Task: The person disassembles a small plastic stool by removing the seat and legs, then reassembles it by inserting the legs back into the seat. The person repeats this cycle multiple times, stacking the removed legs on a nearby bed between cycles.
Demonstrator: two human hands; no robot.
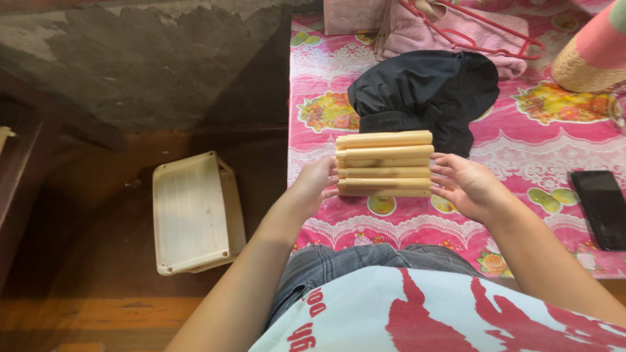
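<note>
A bundle of several pale wooden sticks (384, 163) lies stacked side by side, held just above a pink flowered bedsheet (521, 143). My left hand (314, 184) presses against the left ends of the sticks. On the opposite side, my right hand (462, 185) presses the right ends with spread fingers. Together both hands clamp the bundle between them.
A black garment (424, 88) lies just behind the sticks. Pink cloth with a red hanger (469, 29) sits at the back, and a black phone (603, 207) lies at the right. An overturned cream plastic stool (192, 212) stands on the wooden floor to the left.
</note>
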